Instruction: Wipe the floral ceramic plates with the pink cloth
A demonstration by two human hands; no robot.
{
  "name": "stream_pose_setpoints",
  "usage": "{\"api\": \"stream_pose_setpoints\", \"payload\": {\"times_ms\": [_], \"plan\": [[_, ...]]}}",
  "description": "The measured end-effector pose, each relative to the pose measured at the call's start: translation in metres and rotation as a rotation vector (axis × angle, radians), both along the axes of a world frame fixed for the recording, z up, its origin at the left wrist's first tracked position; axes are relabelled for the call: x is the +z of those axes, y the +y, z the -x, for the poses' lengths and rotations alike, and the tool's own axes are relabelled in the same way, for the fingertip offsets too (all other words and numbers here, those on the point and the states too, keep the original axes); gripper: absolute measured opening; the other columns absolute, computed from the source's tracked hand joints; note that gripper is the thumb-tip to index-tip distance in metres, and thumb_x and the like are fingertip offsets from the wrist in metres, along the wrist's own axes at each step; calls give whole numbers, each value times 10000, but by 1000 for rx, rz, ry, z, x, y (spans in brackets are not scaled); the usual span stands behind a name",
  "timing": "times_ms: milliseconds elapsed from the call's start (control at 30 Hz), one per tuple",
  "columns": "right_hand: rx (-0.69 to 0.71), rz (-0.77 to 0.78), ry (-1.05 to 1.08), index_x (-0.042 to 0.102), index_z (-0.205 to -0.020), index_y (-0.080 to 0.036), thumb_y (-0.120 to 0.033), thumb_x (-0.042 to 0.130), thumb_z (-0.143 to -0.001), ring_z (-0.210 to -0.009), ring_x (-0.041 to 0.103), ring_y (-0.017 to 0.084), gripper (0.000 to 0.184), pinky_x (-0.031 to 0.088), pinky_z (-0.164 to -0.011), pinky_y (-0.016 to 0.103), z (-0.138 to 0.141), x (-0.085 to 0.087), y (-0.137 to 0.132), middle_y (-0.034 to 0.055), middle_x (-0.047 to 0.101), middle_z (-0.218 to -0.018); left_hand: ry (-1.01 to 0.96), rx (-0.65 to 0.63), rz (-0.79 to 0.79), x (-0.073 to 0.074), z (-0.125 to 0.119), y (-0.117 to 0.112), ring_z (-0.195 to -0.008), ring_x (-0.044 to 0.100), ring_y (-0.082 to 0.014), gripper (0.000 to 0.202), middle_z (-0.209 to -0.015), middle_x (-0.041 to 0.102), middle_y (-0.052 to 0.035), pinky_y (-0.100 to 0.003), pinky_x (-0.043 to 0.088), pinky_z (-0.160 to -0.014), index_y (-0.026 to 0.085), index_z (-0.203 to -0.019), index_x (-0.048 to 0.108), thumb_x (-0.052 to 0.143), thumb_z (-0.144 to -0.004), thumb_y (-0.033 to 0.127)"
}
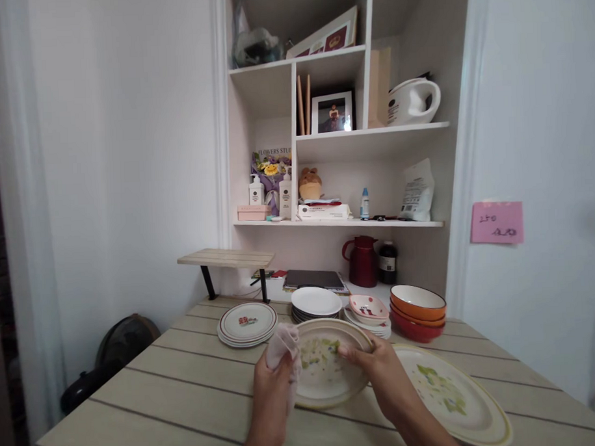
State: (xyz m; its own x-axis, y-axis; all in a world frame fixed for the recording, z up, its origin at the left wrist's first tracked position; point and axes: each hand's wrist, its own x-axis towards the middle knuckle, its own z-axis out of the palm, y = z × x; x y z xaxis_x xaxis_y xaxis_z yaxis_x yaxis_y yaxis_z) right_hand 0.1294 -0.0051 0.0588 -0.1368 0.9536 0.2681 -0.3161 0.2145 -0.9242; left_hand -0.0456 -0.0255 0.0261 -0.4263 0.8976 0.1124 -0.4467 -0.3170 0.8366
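A cream plate (327, 378) with a green leaf pattern is tilted up in front of me, above the table. My right hand (368, 360) grips its right rim, thumb on the face and fingers behind. At the left rim, my left hand (276, 376) is closed on a pale pink cloth (284, 347), which lies against the plate's edge. Whether the left fingers also hold the plate behind the cloth is hidden. A larger oval platter (472, 399) with a similar leaf pattern lies on the table beneath and beside my right forearm.
On the slatted table (186, 396) stand stacked floral plates (247, 323), white-topped dark plates (316, 302), small dishes with a strawberry-patterned bowl (369, 308), and orange and red bowls (417, 310). Behind them are a small raised stand (225, 257), a red jug (362, 261) and a dark bottle (387, 262).
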Motion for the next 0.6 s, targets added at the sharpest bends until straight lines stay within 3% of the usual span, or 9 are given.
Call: {"api": "stream_pose_setpoints", "payload": {"times_ms": [167,267,433,600], "plan": [[-73,175,299,645,-1138,-138,-255,855,-531,-713,708,271,653,555,-694,390,14,-9,6,91,768,-829,-220,-178,-70,-1,-18,1,-835,695,-211,521,-956,734,-98,-290,550,-725,169,-1171,595,744,-714,370],[-96,247,437,624,-1153,-130,-213,865,-521,-719,715,265,682,569,-700,388,20,-16,10,91,771,-842,-332,-251,-121,-1,-29,1,-981,682,-240,574,-1084,717,-115,-334,551,-834,212,-1281,519,714,-756,338],[85,395,571,659,-1050,-110,-209,802,-640,-790,723,262,446,562,-809,409,37,-26,4,98,771,-883,-391,-262,-33,-6,-27,4,-1042,663,-295,561,-1134,702,-160,-416,537,-905,172,-1272,534,708,-764,337],[214,486,585,685,-996,-86,-226,716,-747,-859,720,242,287,524,-898,392,42,-25,-1,116,763,-931,-412,-271,0,-12,-19,7,-1074,647,-295,503,-1158,694,-159,-420,526,-934,150,-1220,575,718,-759,292]]}}
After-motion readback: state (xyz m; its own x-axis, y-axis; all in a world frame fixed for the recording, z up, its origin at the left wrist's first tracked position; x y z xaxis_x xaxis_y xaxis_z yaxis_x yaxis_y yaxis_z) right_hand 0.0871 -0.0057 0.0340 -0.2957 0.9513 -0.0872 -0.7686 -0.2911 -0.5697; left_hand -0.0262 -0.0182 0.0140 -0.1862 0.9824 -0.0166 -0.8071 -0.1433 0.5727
